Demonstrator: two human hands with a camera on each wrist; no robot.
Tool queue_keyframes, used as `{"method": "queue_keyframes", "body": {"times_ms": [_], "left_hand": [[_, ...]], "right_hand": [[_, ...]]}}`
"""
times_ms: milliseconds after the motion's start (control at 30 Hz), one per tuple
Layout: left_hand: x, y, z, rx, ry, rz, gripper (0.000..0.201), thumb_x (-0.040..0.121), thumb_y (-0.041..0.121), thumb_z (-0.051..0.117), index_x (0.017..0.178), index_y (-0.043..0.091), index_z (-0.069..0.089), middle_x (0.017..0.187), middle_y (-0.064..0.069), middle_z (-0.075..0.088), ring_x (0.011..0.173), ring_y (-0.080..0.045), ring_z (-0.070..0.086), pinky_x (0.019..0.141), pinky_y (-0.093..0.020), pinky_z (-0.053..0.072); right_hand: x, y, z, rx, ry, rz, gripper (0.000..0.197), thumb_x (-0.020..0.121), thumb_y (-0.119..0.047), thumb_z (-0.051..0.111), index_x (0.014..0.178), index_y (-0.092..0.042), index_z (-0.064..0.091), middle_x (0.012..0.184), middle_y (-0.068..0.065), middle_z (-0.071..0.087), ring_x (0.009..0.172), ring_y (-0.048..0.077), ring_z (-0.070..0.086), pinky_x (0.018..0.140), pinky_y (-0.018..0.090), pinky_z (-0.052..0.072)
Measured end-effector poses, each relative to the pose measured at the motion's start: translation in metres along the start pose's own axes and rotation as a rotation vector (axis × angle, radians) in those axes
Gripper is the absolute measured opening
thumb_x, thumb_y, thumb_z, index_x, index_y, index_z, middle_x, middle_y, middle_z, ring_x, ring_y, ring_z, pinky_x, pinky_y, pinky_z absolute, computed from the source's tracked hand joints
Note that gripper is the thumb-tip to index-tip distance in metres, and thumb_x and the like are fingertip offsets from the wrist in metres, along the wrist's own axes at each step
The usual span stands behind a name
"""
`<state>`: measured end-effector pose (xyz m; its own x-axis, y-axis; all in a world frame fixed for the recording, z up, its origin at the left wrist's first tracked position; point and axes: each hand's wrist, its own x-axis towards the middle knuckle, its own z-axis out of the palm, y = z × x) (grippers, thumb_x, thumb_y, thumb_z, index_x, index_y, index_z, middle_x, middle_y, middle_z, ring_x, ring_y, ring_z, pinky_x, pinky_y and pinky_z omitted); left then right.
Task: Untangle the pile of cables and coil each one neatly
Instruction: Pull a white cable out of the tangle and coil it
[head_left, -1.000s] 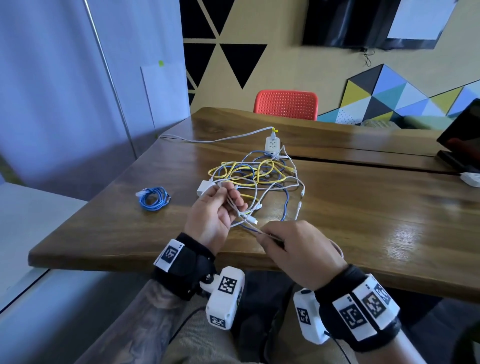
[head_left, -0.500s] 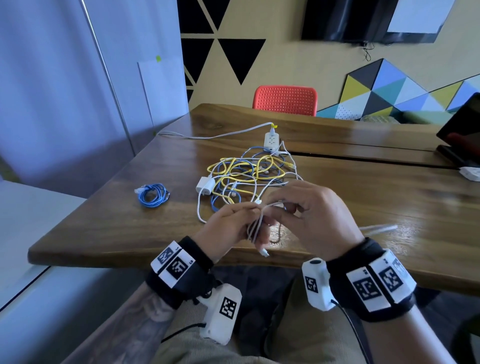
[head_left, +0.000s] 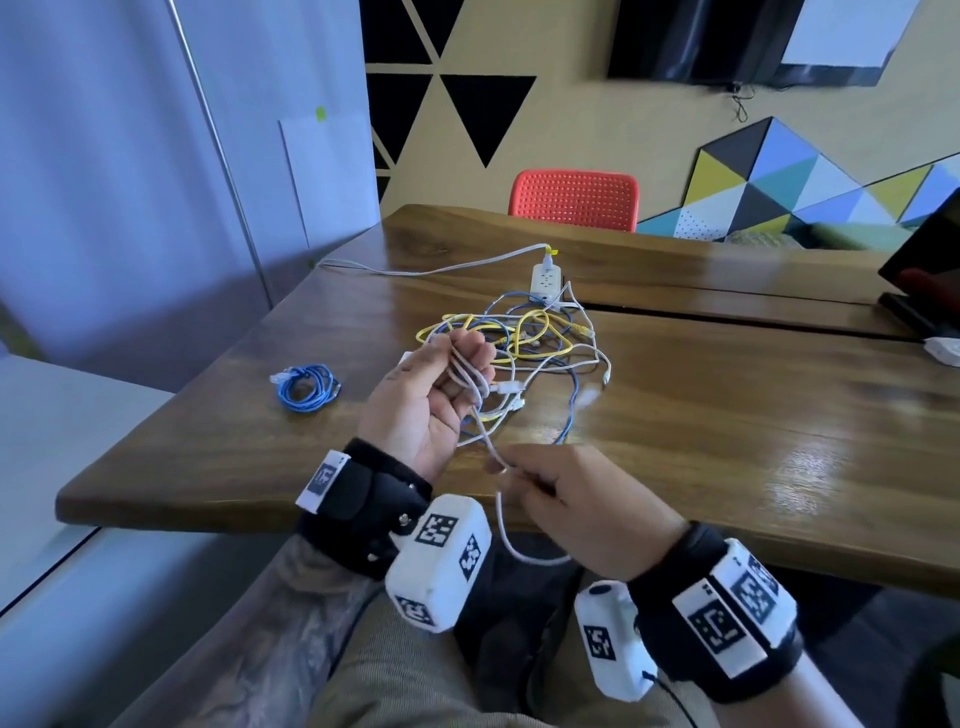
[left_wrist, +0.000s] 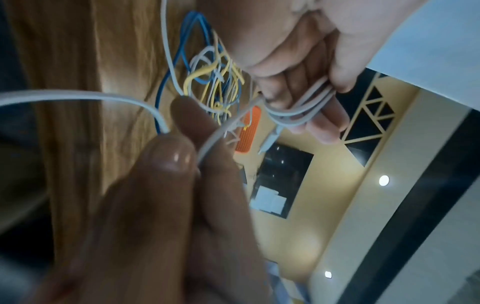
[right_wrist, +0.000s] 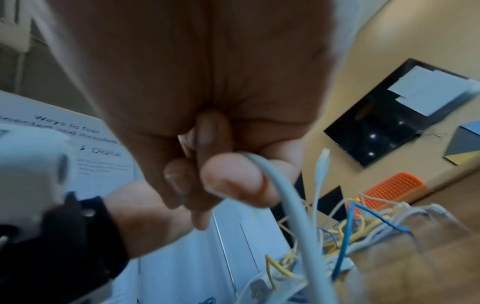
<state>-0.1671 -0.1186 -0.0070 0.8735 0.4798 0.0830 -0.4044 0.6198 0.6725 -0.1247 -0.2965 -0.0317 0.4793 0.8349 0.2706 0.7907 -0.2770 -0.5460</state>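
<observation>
A tangle of yellow, blue and white cables (head_left: 535, 340) lies mid-table. My left hand (head_left: 467, 371) is raised palm up just in front of it and grips a few loops of a white cable (head_left: 470, 382). That cable runs down to my right hand (head_left: 514, 470), which pinches it between thumb and fingers at the table's near edge. Past the pinch the cable sags in a slack loop (head_left: 511, 545) below the edge. The left wrist view shows the gathered loops (left_wrist: 298, 116) held in curled fingers. In the right wrist view the white cable (right_wrist: 283, 197) crosses a fingertip.
A coiled blue cable (head_left: 306, 388) lies apart at the left of the wooden table (head_left: 753, 441). A white power strip (head_left: 545, 279) with its cord sits behind the tangle. A red chair (head_left: 571, 200) stands at the far side, a dark tablet (head_left: 924, 270) at right.
My hands have parted. The left rose and turned palm up with the white loops in it. The right drew back to the table's near edge, stretching the cable between them.
</observation>
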Motion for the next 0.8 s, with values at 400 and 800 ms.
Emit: {"method": "queue_keyframes", "body": {"times_ms": [400, 800], "left_hand": [[-0.023, -0.014, -0.007, 0.992, -0.412, 0.102, 0.029, 0.103, 0.010, 0.050, 0.080, 0.002, 0.066, 0.074, -0.015, 0.069, 0.064, -0.031, 0.065, 0.070, -0.037, 0.056], [-0.028, 0.005, -0.002, 0.419, -0.466, -0.420, 0.024, 0.091, 0.019, 0.045, 0.086, 0.001, 0.061, 0.058, -0.003, 0.038, 0.049, -0.014, 0.037, 0.054, -0.025, 0.042]], "right_hand": [[0.000, -0.008, -0.051, -0.189, 0.314, -0.063, 0.005, 0.086, -0.034, 0.077, 0.087, -0.035, 0.071, 0.068, -0.018, 0.050, 0.064, 0.003, 0.049, 0.054, 0.024, 0.037], [0.013, 0.026, -0.030, -0.039, 0.521, -0.143, 0.023, 0.099, -0.036, 0.064, 0.109, -0.022, 0.079, 0.087, -0.009, 0.069, 0.071, 0.004, 0.060, 0.063, 0.027, 0.050]]}}
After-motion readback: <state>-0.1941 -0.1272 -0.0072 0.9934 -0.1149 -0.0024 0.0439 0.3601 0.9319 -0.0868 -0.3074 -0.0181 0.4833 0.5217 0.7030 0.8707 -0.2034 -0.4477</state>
